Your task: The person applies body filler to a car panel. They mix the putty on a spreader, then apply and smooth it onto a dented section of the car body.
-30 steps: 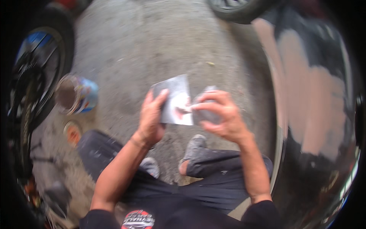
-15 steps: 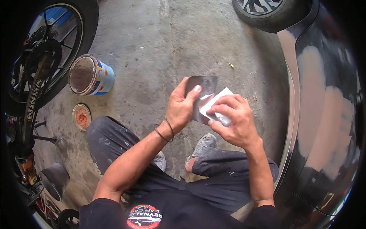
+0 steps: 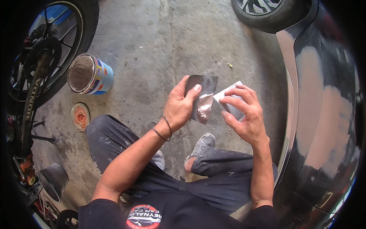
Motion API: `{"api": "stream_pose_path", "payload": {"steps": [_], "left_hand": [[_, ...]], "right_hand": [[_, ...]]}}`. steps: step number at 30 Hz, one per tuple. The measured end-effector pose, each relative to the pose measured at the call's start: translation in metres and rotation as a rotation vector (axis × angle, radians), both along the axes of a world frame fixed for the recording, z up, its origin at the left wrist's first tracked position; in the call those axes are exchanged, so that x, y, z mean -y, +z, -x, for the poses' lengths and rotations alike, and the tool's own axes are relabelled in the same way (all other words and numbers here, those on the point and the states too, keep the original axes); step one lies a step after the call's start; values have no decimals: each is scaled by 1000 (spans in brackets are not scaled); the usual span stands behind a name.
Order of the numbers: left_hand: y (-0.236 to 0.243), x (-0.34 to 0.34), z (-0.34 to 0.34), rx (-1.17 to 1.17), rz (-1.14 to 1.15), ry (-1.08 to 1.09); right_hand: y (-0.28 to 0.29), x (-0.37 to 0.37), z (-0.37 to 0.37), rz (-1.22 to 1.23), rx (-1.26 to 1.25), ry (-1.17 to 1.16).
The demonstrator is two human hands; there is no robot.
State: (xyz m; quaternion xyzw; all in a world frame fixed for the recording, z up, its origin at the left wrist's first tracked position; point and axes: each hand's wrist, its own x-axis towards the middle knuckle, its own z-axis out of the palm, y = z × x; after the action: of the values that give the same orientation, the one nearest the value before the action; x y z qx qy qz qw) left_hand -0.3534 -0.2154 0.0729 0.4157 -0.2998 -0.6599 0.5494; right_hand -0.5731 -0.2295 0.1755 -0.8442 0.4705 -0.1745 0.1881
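Observation:
My left hand (image 3: 179, 105) grips a thin dark grey plate (image 3: 198, 84), its thumb pressed on the top face. A lump of pinkish filler paste (image 3: 205, 105) is smeared over the plate's lower right part. Just to the right, my right hand (image 3: 249, 116) pinches a pale, flat spreader (image 3: 225, 92) between thumb and fingers. A small gap parts the spreader from the plate. Both hands are in front of me, above the concrete floor, and the fingers partly cover the spreader.
On my right stands a dark car body (image 3: 328, 126) with pinkish filler patches; its wheel (image 3: 263, 11) is farther off. To the left are an open tin (image 3: 103, 78), a round lid (image 3: 81, 116) with orange-red residue, and a motorcycle wheel (image 3: 87, 30). My shoes (image 3: 204, 145) are below my hands.
My right hand has drawn the spreader off the plate, moving right. The filler paste on the plate shows more fully now. My left hand has hardly moved.

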Motion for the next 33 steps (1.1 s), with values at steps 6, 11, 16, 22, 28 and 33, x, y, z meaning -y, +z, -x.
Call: {"api": "stream_pose_path", "payload": {"steps": [6, 11, 16, 22, 28, 33], "left_hand": [[-2, -15, 13, 252, 122, 5], [-15, -7, 7, 327, 68, 143], [3, 21, -16, 17, -24, 285], [-13, -2, 17, -524, -387, 106], [-8, -1, 6, -477, -388, 35], [-17, 4, 16, -129, -119, 36]], "right_hand": [[-17, -17, -21, -57, -43, 166], [-20, -32, -29, -92, -1, 203], [-21, -37, -19, -181, -79, 247], [-16, -31, -21, -328, 485, 31], [-2, -2, 27, -140, -95, 8], [-2, -8, -6, -52, 54, 78]]}}
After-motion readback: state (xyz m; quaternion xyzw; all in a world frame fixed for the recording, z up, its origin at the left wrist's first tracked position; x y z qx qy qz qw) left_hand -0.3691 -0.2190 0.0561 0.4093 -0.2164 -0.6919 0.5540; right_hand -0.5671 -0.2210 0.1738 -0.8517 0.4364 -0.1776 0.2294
